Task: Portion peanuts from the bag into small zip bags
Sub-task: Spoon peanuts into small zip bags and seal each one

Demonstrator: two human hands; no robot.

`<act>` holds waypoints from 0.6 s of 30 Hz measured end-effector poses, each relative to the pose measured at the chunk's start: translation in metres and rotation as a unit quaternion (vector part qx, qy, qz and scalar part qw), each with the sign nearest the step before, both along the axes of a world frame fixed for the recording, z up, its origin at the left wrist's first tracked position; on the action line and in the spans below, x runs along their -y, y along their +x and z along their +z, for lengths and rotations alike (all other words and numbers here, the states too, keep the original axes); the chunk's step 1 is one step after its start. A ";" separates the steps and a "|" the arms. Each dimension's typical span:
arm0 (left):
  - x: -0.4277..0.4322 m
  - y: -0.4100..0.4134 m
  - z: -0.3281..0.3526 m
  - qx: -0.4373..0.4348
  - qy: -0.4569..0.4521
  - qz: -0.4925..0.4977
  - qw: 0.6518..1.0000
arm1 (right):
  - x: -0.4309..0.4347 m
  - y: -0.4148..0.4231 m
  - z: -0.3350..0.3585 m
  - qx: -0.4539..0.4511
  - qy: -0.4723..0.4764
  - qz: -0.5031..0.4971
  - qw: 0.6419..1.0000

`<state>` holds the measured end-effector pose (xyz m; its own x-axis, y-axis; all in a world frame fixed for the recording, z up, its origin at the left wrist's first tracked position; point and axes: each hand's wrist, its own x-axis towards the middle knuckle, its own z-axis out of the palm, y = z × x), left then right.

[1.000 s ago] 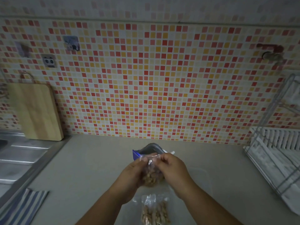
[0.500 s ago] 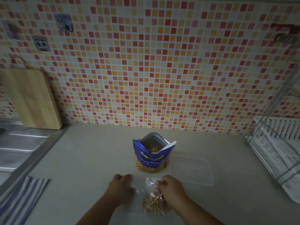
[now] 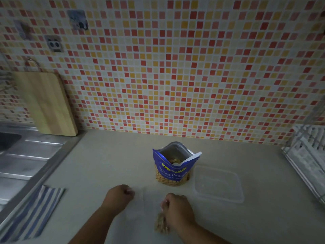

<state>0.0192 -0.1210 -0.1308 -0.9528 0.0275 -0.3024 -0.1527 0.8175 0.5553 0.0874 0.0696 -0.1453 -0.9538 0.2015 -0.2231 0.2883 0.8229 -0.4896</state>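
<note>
Both forearms reach forward over the pale beige countertop. We see the left hand resting knuckles-up, its fingers curled into a loose fist that appears empty in this dim view. The right hand curls its fingers round the top of the small clear zip bag of peanuts, which lies beneath it. Beyond both hands stands the opened blue foil peanut bag, printed "TONG GARDEN" and "Salted Peanuts".
</note>
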 end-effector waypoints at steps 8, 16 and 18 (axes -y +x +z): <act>-0.002 0.011 0.035 -0.019 0.111 0.010 0.994 | -0.012 0.001 0.018 -0.053 -0.019 0.008 0.998; -0.053 0.031 0.065 -0.198 0.086 -0.110 0.970 | -0.009 0.010 0.084 -0.148 -0.300 -0.075 0.940; -0.059 0.033 0.069 -0.237 0.076 -0.130 0.960 | -0.013 0.010 0.094 -0.157 -0.284 -0.074 0.943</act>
